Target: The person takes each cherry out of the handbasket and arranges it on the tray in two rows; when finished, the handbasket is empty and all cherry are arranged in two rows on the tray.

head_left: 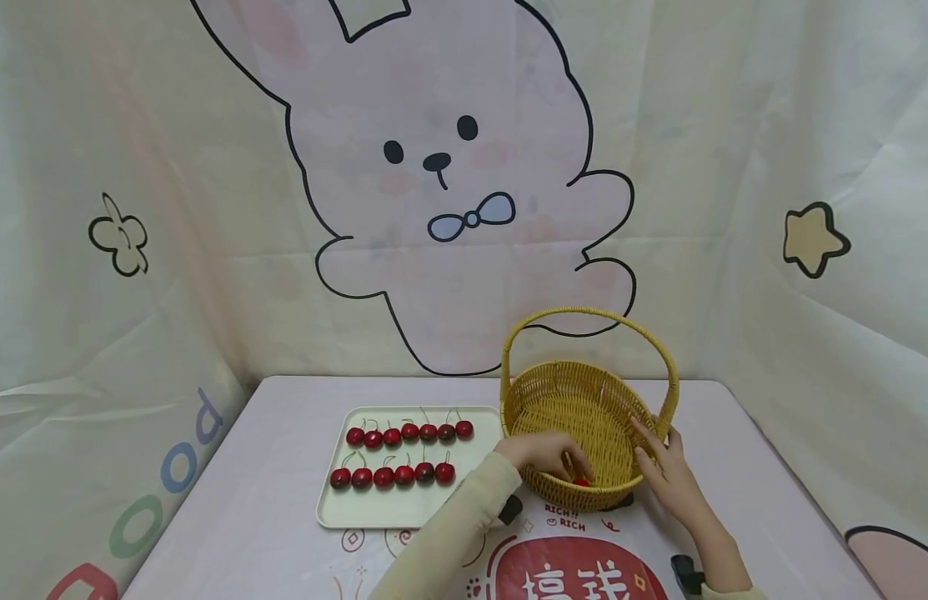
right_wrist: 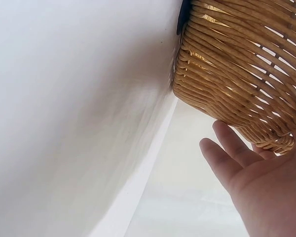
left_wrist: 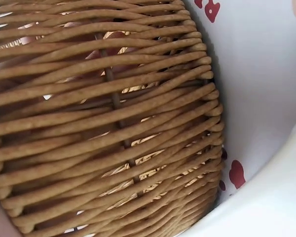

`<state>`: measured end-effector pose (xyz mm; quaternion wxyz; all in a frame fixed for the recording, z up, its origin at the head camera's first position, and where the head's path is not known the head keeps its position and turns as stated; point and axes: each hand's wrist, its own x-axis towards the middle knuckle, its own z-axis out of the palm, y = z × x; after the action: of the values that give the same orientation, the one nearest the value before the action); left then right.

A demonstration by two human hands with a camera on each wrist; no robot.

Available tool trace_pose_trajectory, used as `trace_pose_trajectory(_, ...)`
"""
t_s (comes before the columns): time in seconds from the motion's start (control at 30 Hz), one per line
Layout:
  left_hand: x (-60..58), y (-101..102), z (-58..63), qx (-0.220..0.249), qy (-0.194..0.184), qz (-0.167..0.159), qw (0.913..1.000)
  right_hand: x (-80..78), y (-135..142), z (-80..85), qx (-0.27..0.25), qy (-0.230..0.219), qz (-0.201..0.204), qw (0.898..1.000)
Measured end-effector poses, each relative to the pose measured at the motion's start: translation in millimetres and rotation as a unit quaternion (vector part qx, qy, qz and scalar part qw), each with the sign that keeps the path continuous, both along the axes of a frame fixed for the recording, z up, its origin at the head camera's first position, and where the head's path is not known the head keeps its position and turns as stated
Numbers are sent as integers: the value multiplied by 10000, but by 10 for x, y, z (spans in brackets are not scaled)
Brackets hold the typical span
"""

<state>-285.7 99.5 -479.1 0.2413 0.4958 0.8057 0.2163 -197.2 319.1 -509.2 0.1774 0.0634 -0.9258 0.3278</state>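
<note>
A yellow-brown wicker basket (head_left: pixel 561 408) with a tall arched handle leans on the table, its opening facing me. My left hand (head_left: pixel 542 452) reaches over its left rim, and its curled fingers hold a red cherry (head_left: pixel 582 482) low inside. The left wrist view is mostly filled by the basket's woven side (left_wrist: pixel 113 123), which hides most of that hand. My right hand (head_left: pixel 669 471) grips the right rim, with some fingers inside and others outside against the weave (right_wrist: pixel 237 64). On a cream tray (head_left: pixel 336 512) to the left lie several dark red cherries (head_left: pixel 404 475) with stems, in two rows.
The white table (head_left: pixel 276 433) carries a printed red patch (head_left: pixel 576 567) at its front. A cloth backdrop (head_left: pixel 471 292) with a cartoon animal stands behind, and side curtains flank the table. Dark straps (head_left: pixel 687 573) show at the wrists.
</note>
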Motion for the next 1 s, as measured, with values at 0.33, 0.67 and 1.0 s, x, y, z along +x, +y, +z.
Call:
trace_pose_trajectory(0.33,-14,28,0,-124,142,-146,9997,6,5,19,-13,-50,-23,10000)
trace_pose_trajectory(0.67,-19,15,-24,119,92,-26,9999,21,-2,8,-24,70,42,10000)
trace_pose_trajectory(1.0,10,-41,-9,649,309,376,9967,6,3,-6,-21,33,22,10000)
